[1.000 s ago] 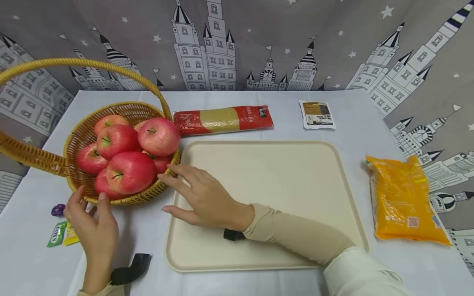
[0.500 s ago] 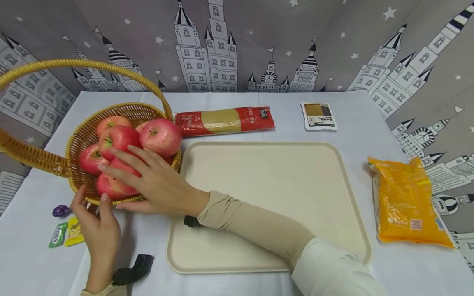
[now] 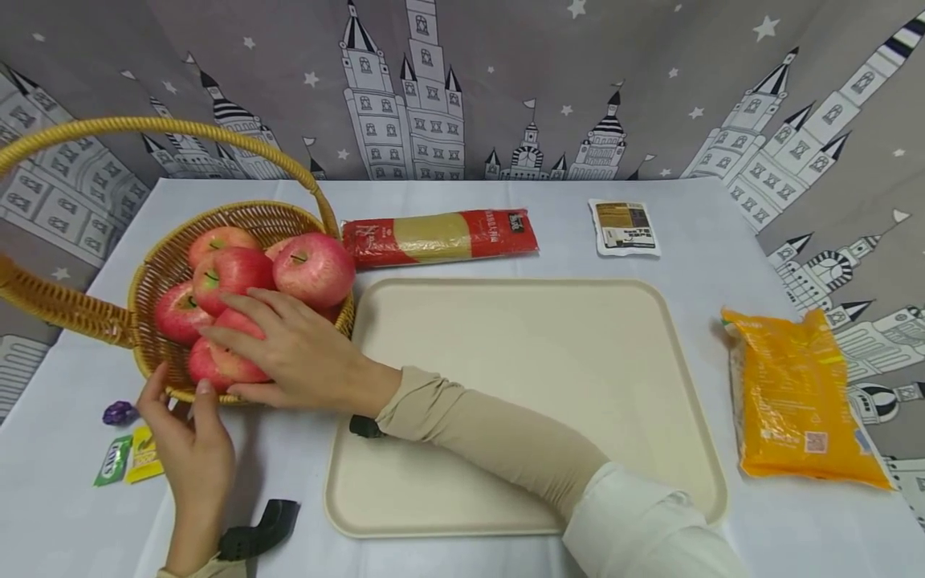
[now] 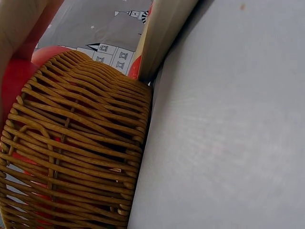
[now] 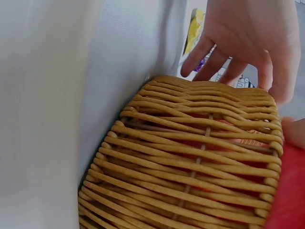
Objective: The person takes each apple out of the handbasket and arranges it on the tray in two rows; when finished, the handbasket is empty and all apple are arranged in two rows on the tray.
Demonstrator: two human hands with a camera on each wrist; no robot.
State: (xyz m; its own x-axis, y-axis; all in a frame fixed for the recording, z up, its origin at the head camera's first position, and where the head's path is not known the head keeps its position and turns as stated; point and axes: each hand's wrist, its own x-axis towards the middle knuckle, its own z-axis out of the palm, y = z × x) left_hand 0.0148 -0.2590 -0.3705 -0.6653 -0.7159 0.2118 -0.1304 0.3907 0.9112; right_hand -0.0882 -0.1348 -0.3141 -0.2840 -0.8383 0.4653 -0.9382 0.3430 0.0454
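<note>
A round wicker basket (image 3: 144,345) with a tall arched handle (image 3: 181,124) holds several red apples (image 3: 231,277). My right hand (image 3: 299,353) reaches in over its near side. The fingers curve over the front apple (image 3: 246,323) and the thumb lies low near the rim, so the hand grips this apple and hides part of it. My left hand (image 3: 198,457) is at the near left of the basket, its spread fingers touching the rim. In the right wrist view the left hand (image 5: 252,36) appears behind the woven wall (image 5: 190,157).
A beige tray (image 3: 535,385) lies right of the basket, under the right forearm. Behind it are a red and gold packet (image 3: 441,237) and a small white-and-brown sachet (image 3: 624,228). An orange bag (image 3: 802,393) lies far right. Small candies (image 3: 119,413) lie beside the left hand.
My right hand has moved left from above the tray's edge into the basket and closed over the front apple. The left hand has stayed at the rim.
</note>
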